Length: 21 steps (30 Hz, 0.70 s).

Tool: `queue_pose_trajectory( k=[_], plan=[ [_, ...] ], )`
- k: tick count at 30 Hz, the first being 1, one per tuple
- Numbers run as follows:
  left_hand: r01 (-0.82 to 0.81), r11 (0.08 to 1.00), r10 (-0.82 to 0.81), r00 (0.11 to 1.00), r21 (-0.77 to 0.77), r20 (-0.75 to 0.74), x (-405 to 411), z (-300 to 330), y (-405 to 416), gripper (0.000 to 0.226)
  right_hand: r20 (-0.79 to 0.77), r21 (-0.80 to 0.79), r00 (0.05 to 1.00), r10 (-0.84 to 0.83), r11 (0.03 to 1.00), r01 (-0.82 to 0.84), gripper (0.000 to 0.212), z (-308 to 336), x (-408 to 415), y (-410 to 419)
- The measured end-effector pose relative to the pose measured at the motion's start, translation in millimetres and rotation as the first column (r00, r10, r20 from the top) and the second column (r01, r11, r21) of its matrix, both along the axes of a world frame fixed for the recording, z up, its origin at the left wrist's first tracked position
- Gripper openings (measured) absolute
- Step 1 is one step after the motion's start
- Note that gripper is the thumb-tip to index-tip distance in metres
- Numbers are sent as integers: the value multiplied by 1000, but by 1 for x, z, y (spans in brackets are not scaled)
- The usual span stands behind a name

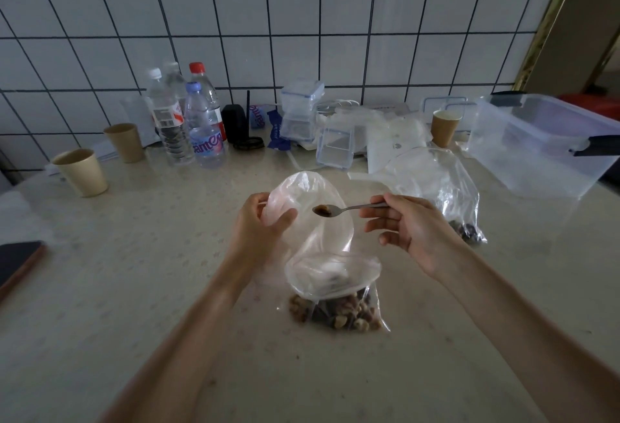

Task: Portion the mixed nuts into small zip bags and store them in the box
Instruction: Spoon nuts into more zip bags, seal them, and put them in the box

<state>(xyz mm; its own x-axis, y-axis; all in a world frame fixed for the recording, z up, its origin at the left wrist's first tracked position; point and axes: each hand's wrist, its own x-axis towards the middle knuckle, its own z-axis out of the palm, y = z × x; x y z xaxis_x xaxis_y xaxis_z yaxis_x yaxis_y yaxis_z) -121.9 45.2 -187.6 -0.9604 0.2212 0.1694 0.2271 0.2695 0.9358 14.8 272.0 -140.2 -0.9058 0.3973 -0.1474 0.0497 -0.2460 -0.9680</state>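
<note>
Head view: a small zip bag is held open at its rim by the left hand, fingers curled on the plastic. A spoon loaded with nuts is pinched by the right hand, its bowl poised over that bag's mouth. The mouth should be kept wide and the spoon tipped low inside. Just nearer than the bag lies the bag of mixed nuts; beyond it, rightward, the box is cut off. The held bag's contents cannot be made out.

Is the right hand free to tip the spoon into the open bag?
Probably yes: the right hand holds the spoon right over the bag, whose mouth the left hand holds open.
</note>
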Motion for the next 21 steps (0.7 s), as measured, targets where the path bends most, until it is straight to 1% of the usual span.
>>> queue_pose_trajectory(
  k=[4,6,9,11,12,13,16,17,19,21],
  plan=[
    [-4,995,-2,998,-104,-62,7,7,-10,52,-30,41,1000,-4,999,6,30,10,21,5],
    [-55,983,27,987,-177,-156,14,14,-16,53,-54,54,999,4,999,-1,30,13,34,7],
    [-151,957,48,926,-249,-375,37,25,-27,39,-74,91,997,15,996,-8,32,15,53,7],
    [-151,961,29,889,-233,-458,56,30,-35,26,-82,130,996,19,991,-8,34,17,62,5],
    [-137,963,11,881,-232,-474,66,31,-38,17,-88,153,996,22,988,-9,35,18,67,4],
    [-111,963,-16,888,-248,-459,74,32,-41,13,-95,178,995,29,984,-12,35,19,71,2],
    [-20,922,-120,935,-387,-334,94,31,-42,46,-104,259,992,69,965,-40,36,21,80,-1],
    [12,911,-146,944,-412,-295,100,30,-42,49,-103,282,991,85,958,-53,36,22,82,-3],
    [67,914,-175,954,-400,-242,106,26,-41,38,-105,341,988,109,938,-68,34,24,84,-5],
    [129,937,-200,961,-326,-193,108,24,-42,26,-127,433,982,143,898,-75,31,24,86,-8]
  ],
)
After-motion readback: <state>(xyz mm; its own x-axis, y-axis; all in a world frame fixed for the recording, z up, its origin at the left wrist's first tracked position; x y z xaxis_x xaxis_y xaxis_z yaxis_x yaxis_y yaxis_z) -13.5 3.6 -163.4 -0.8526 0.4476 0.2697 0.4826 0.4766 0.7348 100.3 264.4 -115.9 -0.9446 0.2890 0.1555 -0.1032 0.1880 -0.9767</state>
